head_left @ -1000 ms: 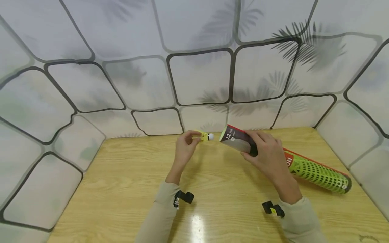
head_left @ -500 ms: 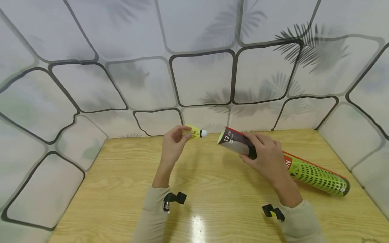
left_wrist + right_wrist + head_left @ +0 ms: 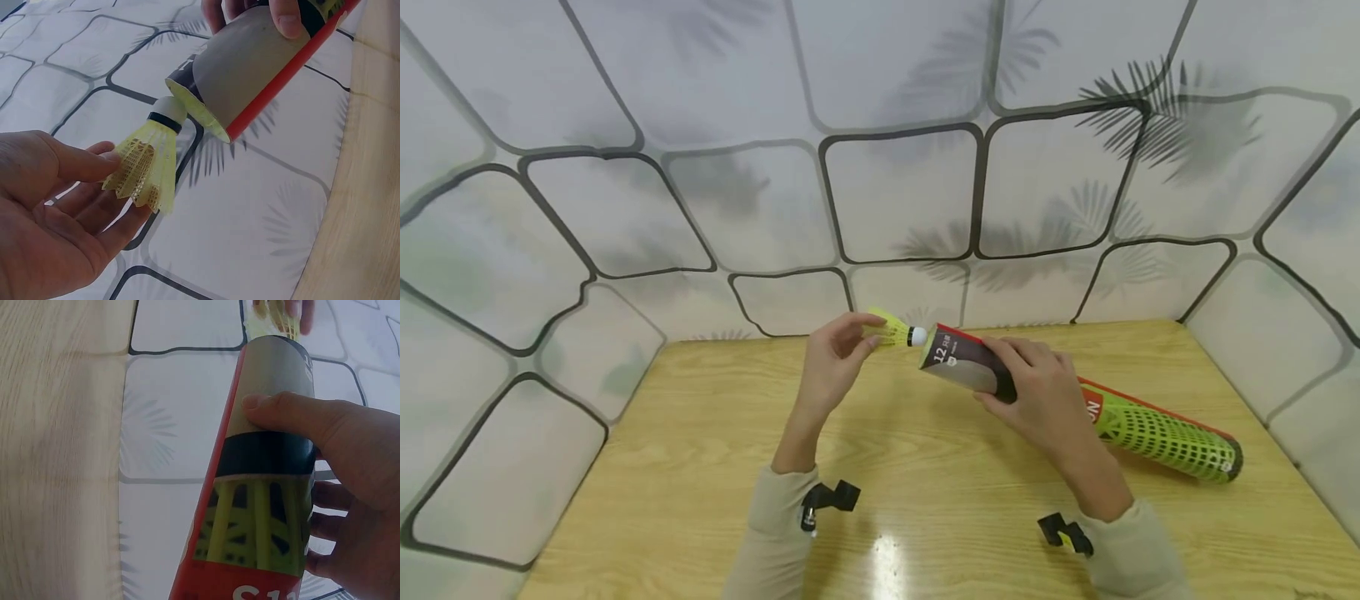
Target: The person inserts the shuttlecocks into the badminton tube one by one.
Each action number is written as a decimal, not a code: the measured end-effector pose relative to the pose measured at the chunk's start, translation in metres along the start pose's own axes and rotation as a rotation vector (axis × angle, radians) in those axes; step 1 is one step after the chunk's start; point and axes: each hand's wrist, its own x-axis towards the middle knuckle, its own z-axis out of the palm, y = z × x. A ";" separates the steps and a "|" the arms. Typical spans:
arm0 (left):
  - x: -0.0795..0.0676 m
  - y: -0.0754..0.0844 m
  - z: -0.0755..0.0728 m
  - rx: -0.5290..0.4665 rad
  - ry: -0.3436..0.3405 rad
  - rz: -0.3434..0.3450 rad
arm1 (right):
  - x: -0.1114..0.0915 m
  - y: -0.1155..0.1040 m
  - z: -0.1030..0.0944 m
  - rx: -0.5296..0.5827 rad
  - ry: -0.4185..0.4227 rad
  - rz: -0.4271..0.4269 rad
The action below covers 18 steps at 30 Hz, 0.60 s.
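Observation:
Between thumb and fingers, my left hand (image 3: 837, 358) pinches a yellow shuttlecock (image 3: 892, 331) by its skirt. Its white cork, with a black band, points right toward the mouth of a shuttlecock tube (image 3: 1165, 432). In the left wrist view the cork of the shuttlecock (image 3: 166, 117) is right at the rim of the tube (image 3: 244, 69); whether they touch I cannot tell. My right hand (image 3: 1042, 396) grips the tube near that end, thumb across it in the right wrist view. The tube is printed black, grey, red and green and tilts, its far end low on the right.
A wood-grain table (image 3: 700, 467) lies beneath both hands. Behind it and at the sides stands a pale patterned wall covering (image 3: 898, 192) with dark outlines and leaf prints. Each wrist carries a small black camera mount (image 3: 831, 497).
My right hand has brought the tube left and slightly down. My left hand first drew the shuttlecock left, then moved it back right, so cork and tube mouth now meet or nearly meet.

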 end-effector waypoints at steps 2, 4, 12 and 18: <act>0.000 -0.001 -0.001 0.007 -0.018 0.005 | 0.000 -0.002 0.002 0.006 -0.001 -0.009; -0.001 -0.001 -0.001 0.010 -0.039 0.002 | 0.000 -0.005 0.003 0.008 0.000 -0.022; -0.003 0.000 0.013 0.038 -0.124 -0.008 | -0.001 -0.010 0.009 0.007 -0.005 -0.032; -0.002 -0.004 0.024 0.028 -0.154 -0.017 | 0.000 -0.011 0.010 0.009 0.001 -0.028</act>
